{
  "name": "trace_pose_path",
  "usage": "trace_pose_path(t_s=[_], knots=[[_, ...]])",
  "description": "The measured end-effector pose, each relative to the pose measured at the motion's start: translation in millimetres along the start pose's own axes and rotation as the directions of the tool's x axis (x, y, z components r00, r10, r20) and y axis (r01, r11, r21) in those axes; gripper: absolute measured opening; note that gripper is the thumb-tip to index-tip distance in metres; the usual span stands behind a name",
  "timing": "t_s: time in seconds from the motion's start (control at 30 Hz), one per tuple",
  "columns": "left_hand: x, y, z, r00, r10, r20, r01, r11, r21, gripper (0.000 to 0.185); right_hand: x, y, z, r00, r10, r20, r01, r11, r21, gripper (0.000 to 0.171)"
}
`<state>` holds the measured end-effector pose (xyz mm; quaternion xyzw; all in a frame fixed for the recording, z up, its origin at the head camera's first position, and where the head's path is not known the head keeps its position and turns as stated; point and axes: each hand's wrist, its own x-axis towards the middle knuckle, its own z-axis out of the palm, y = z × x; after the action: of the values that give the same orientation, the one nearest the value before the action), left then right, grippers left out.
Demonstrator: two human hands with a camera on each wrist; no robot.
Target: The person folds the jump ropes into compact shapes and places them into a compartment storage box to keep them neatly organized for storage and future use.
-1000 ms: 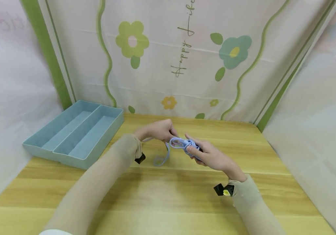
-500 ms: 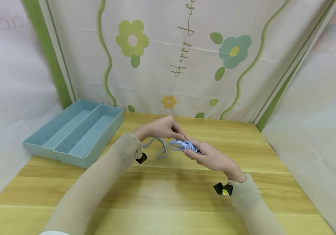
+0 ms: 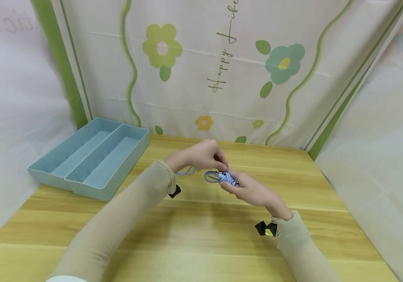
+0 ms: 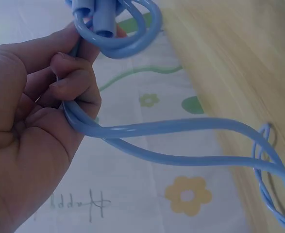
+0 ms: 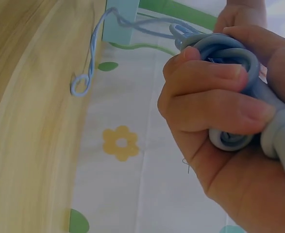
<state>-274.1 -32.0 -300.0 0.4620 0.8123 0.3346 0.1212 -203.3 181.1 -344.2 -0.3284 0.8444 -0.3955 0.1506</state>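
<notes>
Blue cord (image 3: 222, 177) sits between my two hands, held up a little above the yellow wooden counter (image 3: 201, 231). It is smooth, shiny and light blue, like a soft plastic tube, and it is wound into a small bunch of loops. My right hand (image 3: 248, 191) grips that bunch with its fingers curled round it. My left hand (image 3: 203, 154) pinches two strands of the same cord between thumb and fingers. From the head view the bunch looks tiny, and I can also see a light blue tray (image 3: 92, 156) with two long slots, lying well off to the left on the counter. The left wrist view shows something the head view does not: two cut tube ends (image 4: 96, 19) sticking out near my fingers, and the loose part twisting as it runs down to the counter. The right wrist view shows my fingers (image 5: 215, 92) wrapped over the loops up close, with the twisted tail (image 5: 86, 73) hanging away.
</notes>
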Motion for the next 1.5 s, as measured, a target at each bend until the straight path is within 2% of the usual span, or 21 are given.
trace_pose_path(t_s=[0.27, 0.4, 0.57, 0.67, 0.8, 0.87, 0.93, 1.07, 1.13, 1.2, 1.33, 1.5], knots=[[4.6, 16.8, 3.2, 0.998, 0.053, -0.022, -0.049, 0.983, 0.175, 0.013, 0, 0, 1, 1.0, -0.013, -0.013, 0.013, 1.0, -0.013, 0.039], [5.5, 21.2, 5.9, 0.996, 0.077, -0.034, -0.068, 0.973, 0.221, 0.016, 1, 3, 2, 0.999, -0.025, -0.04, 0.025, 1.0, 0.004, 0.043], [5.9, 24.8, 10.7, 0.991, 0.123, -0.062, -0.103, 0.961, 0.258, 0.022, 2, 8, 4, 0.993, -0.017, -0.119, 0.018, 1.0, 0.007, 0.054], [5.3, 28.3, 14.1, 0.988, 0.13, -0.078, -0.102, 0.951, 0.29, 0.025, 0, -3, 2, 0.985, 0.017, -0.172, -0.016, 1.0, 0.004, 0.051], [3.7, 34.0, 20.9, 0.983, 0.118, -0.139, -0.065, 0.939, 0.338, 0.024, 1, 0, 0, 0.964, 0.035, -0.262, -0.029, 0.999, 0.025, 0.04], [3.6, 35.4, 25.3, 0.974, 0.136, -0.181, -0.067, 0.936, 0.344, 0.023, 2, 8, -1, 0.949, 0.032, -0.312, -0.019, 0.999, 0.047, 0.035], [3.5, 35.3, 29.3, 0.956, 0.181, -0.23, -0.095, 0.935, 0.342, 0.022, 3, 14, -2, 0.937, 0.045, -0.345, -0.018, 0.997, 0.079, 0.033], [2.8, 31.8, 35.7, 0.903, 0.276, -0.331, -0.155, 0.925, 0.347, 0.021, 4, 16, -5, 0.925, 0.075, -0.373, -0.026, 0.991, 0.133, 0.032], [1.1, 28.9, 37.9, 0.879, 0.293, -0.376, -0.165, 0.927, 0.335, 0.021, 5, 18, -6, 0.921, 0.096, -0.378, -0.036, 0.986, 0.162, 0.034], [-0.9, 25.5, 39.6, 0.862, 0.293, -0.413, -0.166, 0.934, 0.315, 0.022, 5, 20, -7, 0.919, 0.112, -0.378, -0.04, 0.98, 0.193, 0.036], [-4.6, 18.5, 42.6, 0.85, 0.243, -0.468, -0.131, 0.957, 0.259, 0.022, 6, 21, -8, 0.925, 0.126, -0.359, -0.032, 0.966, 0.256, 0.04], [-6.0, 14.9, 46.6, 0.849, 0.162, -0.503, -0.088, 0.982, 0.169, 0.019, 5, 21, -8, 0.927, 0.135, -0.349, -0.023, 0.952, 0.306, 0.042]])
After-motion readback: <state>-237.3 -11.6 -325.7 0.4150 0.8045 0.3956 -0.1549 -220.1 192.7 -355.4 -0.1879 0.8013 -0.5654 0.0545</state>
